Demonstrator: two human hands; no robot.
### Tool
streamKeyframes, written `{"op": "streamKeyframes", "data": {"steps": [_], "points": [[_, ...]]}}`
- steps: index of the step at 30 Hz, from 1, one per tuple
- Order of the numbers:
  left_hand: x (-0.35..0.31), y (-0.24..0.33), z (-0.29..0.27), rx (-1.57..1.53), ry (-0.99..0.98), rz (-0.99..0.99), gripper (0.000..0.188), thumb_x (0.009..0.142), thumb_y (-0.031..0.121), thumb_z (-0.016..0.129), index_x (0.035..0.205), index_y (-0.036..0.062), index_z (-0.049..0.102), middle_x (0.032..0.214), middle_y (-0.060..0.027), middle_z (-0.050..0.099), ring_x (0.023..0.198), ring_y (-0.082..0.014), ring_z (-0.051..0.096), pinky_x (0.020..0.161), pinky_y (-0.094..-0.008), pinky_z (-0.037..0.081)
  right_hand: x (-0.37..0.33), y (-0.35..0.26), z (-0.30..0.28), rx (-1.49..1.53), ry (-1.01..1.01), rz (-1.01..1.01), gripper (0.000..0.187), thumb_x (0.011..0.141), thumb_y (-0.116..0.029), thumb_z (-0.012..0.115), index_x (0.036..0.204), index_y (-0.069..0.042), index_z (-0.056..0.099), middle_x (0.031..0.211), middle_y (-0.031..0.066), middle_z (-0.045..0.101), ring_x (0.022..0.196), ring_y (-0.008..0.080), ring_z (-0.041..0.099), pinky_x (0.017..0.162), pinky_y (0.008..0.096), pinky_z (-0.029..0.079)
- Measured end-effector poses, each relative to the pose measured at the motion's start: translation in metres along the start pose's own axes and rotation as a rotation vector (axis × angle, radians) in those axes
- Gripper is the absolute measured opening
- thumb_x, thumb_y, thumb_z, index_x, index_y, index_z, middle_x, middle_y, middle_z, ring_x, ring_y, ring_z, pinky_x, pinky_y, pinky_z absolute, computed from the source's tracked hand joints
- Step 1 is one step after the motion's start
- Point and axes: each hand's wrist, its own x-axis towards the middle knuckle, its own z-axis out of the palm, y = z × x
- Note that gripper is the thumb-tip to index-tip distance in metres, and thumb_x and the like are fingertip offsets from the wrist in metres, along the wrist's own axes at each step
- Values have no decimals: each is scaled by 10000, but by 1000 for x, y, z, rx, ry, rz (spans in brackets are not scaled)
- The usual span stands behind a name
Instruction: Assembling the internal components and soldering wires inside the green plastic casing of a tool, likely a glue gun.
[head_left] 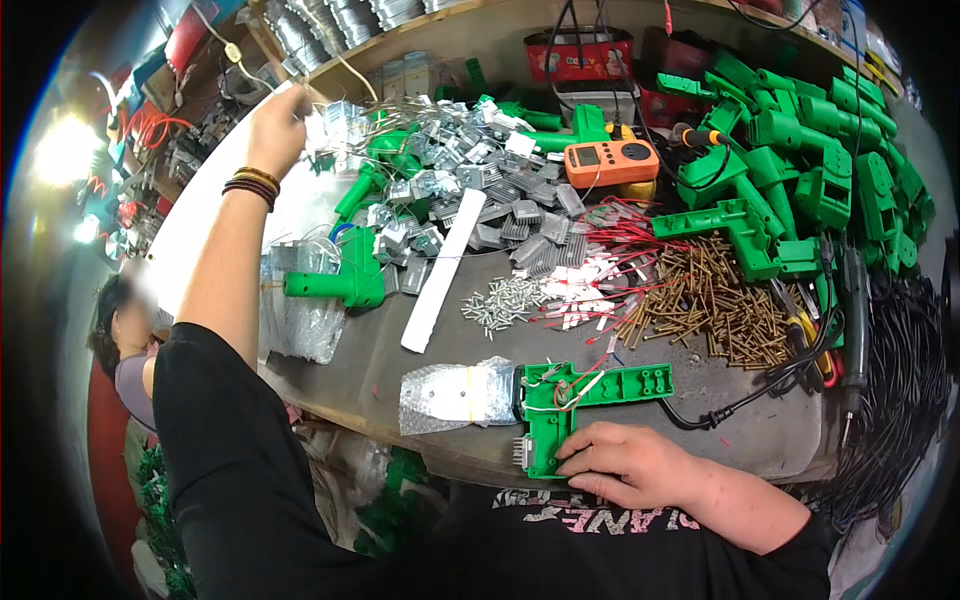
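My right hand (635, 465) grips the handle end of an open green pistol-shaped plastic housing half (545, 430) at the table's near edge. White and red wires lie inside the housing. A small finned metal heatsink (523, 452) sits at the handle's left side. From the housing's left end sticks out a flat metal plate in bubble wrap (460, 394). My left hand (278, 125) is stretched to the far left, beside a pile of metal parts with wire leads (440, 130). Its fingers are curled together; what they hold, if anything, cannot be made out.
Grey heatsinks (545, 215), small screws (500, 303), long brass screws (715, 305) and red-wired parts (585, 285) lie mid-table. A white strip (443, 275) and an orange meter (610, 162) lie among them. Green housings (800, 140) heap up right, above black cables (895, 380). A person (130, 340) is at left.
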Motion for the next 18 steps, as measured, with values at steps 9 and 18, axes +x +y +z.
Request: {"op": "streamKeyframes", "data": {"steps": [9, 18], "points": [[-33, -34, -15, -290, -207, -398, 173, 797, -75, 520, 887, 26, 627, 783, -95, 667, 763, -191, 667, 716, -318, 525, 3, -3, 0, -35, 28, 14, 147, 881, -116, 717, 1021, -77, 695, 1083, 62, 665, 905, 272, 676, 775, 365, 564], [-43, 34, -85, -361, 184, -271, 174, 849, -64, 577, 971, 27, 661, 906, -54, 696, 855, -134, 670, 772, -261, 521, 3, -22, -6, -235, 47, -115, 183, 841, -80, 737, 1019, -62, 702, 1064, 80, 669, 943, 276, 660, 800, 384, 539]]}}
